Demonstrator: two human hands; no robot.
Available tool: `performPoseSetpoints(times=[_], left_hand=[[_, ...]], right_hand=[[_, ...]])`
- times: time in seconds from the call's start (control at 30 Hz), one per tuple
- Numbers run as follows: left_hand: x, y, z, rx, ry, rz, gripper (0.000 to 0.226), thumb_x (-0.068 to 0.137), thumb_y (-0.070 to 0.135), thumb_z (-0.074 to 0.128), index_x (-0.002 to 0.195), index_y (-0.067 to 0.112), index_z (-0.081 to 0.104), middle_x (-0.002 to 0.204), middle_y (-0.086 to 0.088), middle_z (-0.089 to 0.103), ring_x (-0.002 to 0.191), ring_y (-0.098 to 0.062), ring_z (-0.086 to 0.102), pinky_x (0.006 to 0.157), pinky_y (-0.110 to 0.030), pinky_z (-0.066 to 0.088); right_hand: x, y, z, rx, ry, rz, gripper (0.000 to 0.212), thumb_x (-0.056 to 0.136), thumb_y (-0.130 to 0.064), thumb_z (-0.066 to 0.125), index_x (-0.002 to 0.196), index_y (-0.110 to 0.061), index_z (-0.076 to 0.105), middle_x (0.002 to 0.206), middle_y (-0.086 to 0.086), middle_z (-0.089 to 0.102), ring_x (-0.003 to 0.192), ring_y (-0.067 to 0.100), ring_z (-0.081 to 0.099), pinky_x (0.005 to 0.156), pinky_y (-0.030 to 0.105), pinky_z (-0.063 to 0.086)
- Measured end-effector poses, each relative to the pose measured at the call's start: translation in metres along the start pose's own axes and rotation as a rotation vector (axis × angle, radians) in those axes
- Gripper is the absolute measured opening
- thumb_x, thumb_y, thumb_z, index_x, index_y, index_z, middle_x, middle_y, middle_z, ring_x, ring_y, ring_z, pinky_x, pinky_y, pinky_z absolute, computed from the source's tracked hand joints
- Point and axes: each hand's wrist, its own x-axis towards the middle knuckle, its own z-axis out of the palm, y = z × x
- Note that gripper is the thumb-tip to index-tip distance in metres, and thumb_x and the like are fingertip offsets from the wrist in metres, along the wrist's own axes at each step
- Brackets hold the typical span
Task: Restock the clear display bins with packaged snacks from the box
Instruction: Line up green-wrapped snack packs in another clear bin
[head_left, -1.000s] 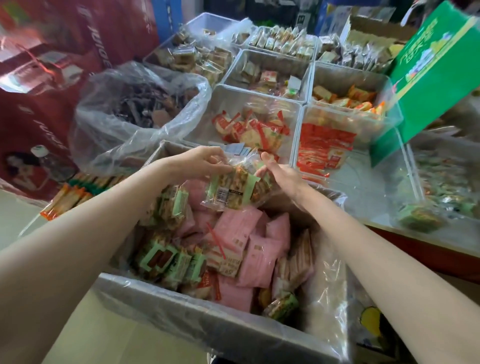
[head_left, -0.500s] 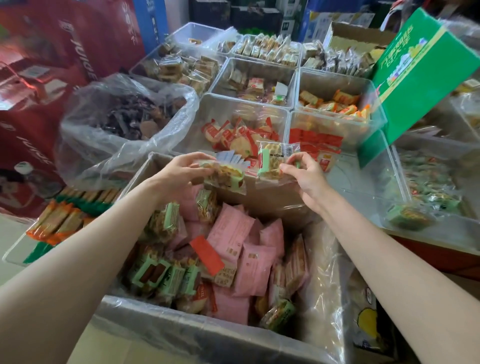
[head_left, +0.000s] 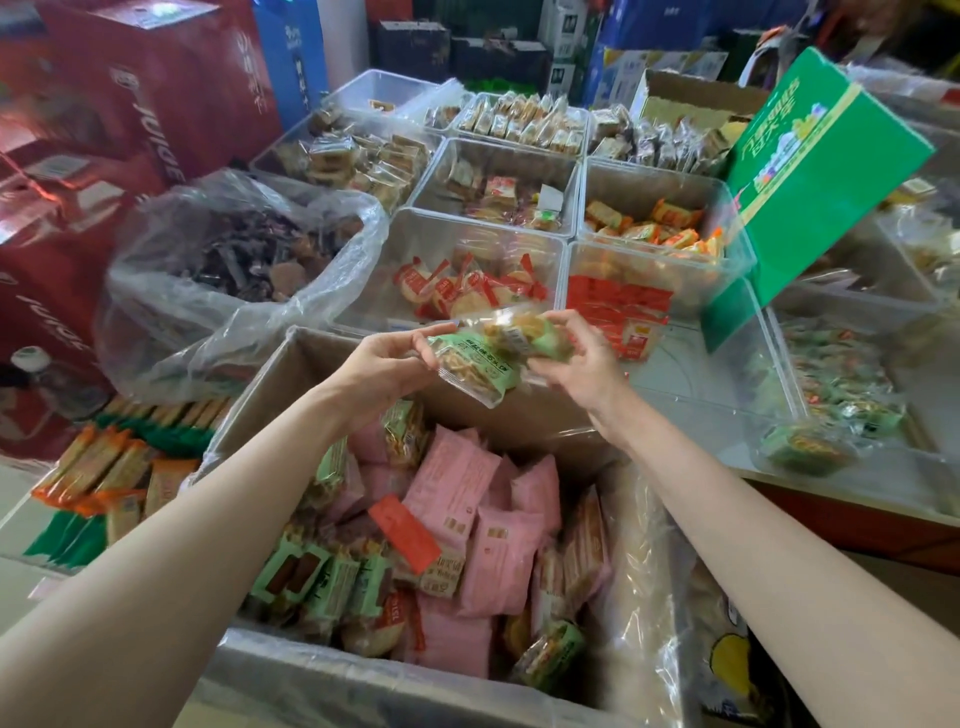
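My left hand (head_left: 387, 358) and my right hand (head_left: 582, 358) both pinch green-and-clear snack packets (head_left: 488, 358), pressed together above the far wall of the cardboard box (head_left: 311, 358). The plastic-lined box holds several pink packets (head_left: 467, 499) and green packets (head_left: 332, 577). Just beyond my hands stand clear display bins: one with red-wrapped crackers (head_left: 467, 286), and one with red packets (head_left: 618, 306) at its front wall. To the right, a large clear bin (head_left: 737, 395) holds a few green packets (head_left: 810, 447).
A clear bag of dark snacks (head_left: 244, 254) stands at the left. Further bins (head_left: 498, 192) with wrapped snacks fill the back. A tilted green carton (head_left: 815, 166) leans over the right bins. Orange and green packets (head_left: 104, 478) lie in a low tray at the left. Red cartons (head_left: 78, 156) are stacked behind.
My two hands, apart half a second ago with a packet each, have come together, and the packets now overlap between them. The view has tipped slightly upward.
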Motion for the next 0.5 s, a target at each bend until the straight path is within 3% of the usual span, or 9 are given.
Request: performPoseSetpoints(times=[0.1, 0.13, 0.2, 0.23, 0.3, 0.4, 0.43, 0.5], left_hand=[[0.004, -0.005, 0.000, -0.097, 0.022, 0.012, 0.049, 0.086, -0.018, 0.044, 0.050, 0.011, 0.061, 0.116, 0.006, 0.062, 0.085, -0.007, 0.069, 0.068, -0.014, 0.054], [0.005, -0.007, 0.000, -0.132, 0.034, 0.010, 0.053, 0.087, -0.018, 0.044, 0.047, 0.013, 0.061, 0.112, 0.007, 0.064, 0.086, -0.008, 0.069, 0.069, -0.015, 0.054], [0.007, -0.010, -0.001, -0.180, 0.045, 0.011, 0.054, 0.088, -0.016, 0.043, 0.047, 0.014, 0.060, 0.104, 0.004, 0.067, 0.085, -0.009, 0.069, 0.070, -0.016, 0.055], [0.008, -0.010, 0.001, -0.208, 0.050, 0.004, 0.052, 0.088, -0.015, 0.043, 0.049, 0.015, 0.060, 0.097, 0.001, 0.069, 0.082, -0.010, 0.068, 0.070, -0.016, 0.055], [0.008, -0.009, 0.004, -0.340, 0.094, -0.036, 0.038, 0.088, -0.008, 0.044, 0.060, 0.013, 0.060, 0.078, -0.004, 0.067, 0.069, -0.011, 0.065, 0.067, -0.016, 0.053], [0.011, -0.009, 0.013, -0.552, 0.102, -0.128, 0.017, 0.088, 0.010, 0.044, 0.079, 0.006, 0.057, 0.077, -0.010, 0.062, 0.065, -0.013, 0.059, 0.068, -0.018, 0.046], [0.012, -0.012, 0.016, -0.514, 0.077, -0.130, 0.014, 0.090, 0.013, 0.049, 0.086, 0.003, 0.058, 0.084, -0.014, 0.064, 0.071, -0.015, 0.060, 0.074, -0.020, 0.046], [0.013, -0.014, 0.017, -0.401, 0.039, -0.103, 0.016, 0.088, 0.017, 0.060, 0.092, 0.002, 0.056, 0.090, -0.013, 0.069, 0.076, -0.016, 0.066, 0.078, -0.025, 0.052]], right_hand=[[-0.007, -0.004, 0.003, 0.228, -0.311, 0.175, 0.016, 0.082, -0.033, 0.067, 0.098, -0.034, 0.065, 0.125, 0.003, 0.055, 0.108, 0.025, 0.057, 0.091, 0.046, 0.049], [-0.007, -0.002, 0.002, 0.315, -0.291, 0.216, 0.016, 0.083, -0.035, 0.065, 0.096, -0.026, 0.066, 0.119, 0.003, 0.060, 0.106, 0.024, 0.059, 0.088, 0.043, 0.050], [-0.005, 0.001, 0.003, 0.292, -0.086, 0.140, 0.008, 0.079, -0.026, 0.072, 0.085, -0.022, 0.067, 0.112, 0.005, 0.064, 0.111, 0.027, 0.057, 0.090, 0.040, 0.049], [-0.002, 0.004, 0.003, 0.242, 0.001, 0.098, 0.014, 0.076, -0.021, 0.075, 0.085, -0.025, 0.066, 0.118, 0.006, 0.061, 0.118, 0.028, 0.053, 0.097, 0.042, 0.046], [0.001, 0.007, 0.004, 0.224, 0.007, 0.078, 0.045, 0.072, -0.012, 0.078, 0.107, -0.032, 0.057, 0.136, 0.007, 0.047, 0.127, 0.025, 0.043, 0.104, 0.043, 0.040], [0.000, 0.005, 0.010, 0.283, -0.087, 0.107, 0.094, 0.072, -0.003, 0.076, 0.145, -0.028, 0.023, 0.140, 0.006, 0.044, 0.124, 0.020, 0.047, 0.082, 0.026, 0.051], [0.000, 0.005, 0.011, 0.312, -0.117, 0.123, 0.096, 0.072, 0.000, 0.074, 0.147, -0.022, 0.020, 0.138, 0.007, 0.048, 0.120, 0.019, 0.051, 0.076, 0.023, 0.052], [0.000, 0.005, 0.012, 0.383, -0.141, 0.155, 0.083, 0.070, 0.003, 0.072, 0.142, -0.011, 0.033, 0.129, 0.010, 0.057, 0.114, 0.019, 0.057, 0.078, 0.024, 0.052]])
